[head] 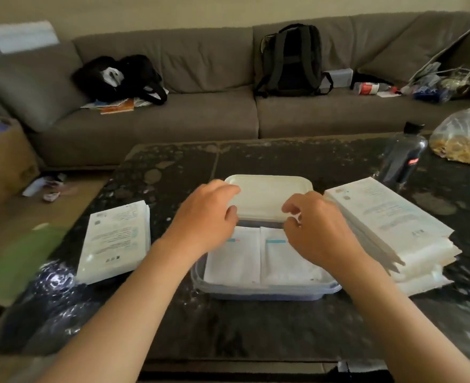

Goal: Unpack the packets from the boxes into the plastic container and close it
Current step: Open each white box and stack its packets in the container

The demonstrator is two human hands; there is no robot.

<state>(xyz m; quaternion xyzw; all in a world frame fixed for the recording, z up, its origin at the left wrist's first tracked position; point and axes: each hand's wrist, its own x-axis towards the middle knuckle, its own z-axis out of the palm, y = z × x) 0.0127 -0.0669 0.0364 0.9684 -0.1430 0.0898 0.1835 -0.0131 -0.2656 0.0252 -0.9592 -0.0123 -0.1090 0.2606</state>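
Observation:
A clear plastic container (264,293) stands on the dark table in front of me, with white packets (236,261) lying side by side inside it. Its white lid (269,197) lies over the far end of the container, leaving the near part uncovered. My left hand (203,219) grips the lid's left near corner, thumb under the edge. My right hand (316,230) hovers at the lid's right near corner with curled fingers; whether it touches the lid is unclear. A small stack of packets (115,239) lies to the left, a taller stack (391,225) to the right.
A dark bottle (402,158) and a clear bag of yellowish food (463,136) stand at the table's far right. A green sheet (18,261) and a cardboard box (1,156) are at the left. Behind the table is a grey sofa (200,117) with bags.

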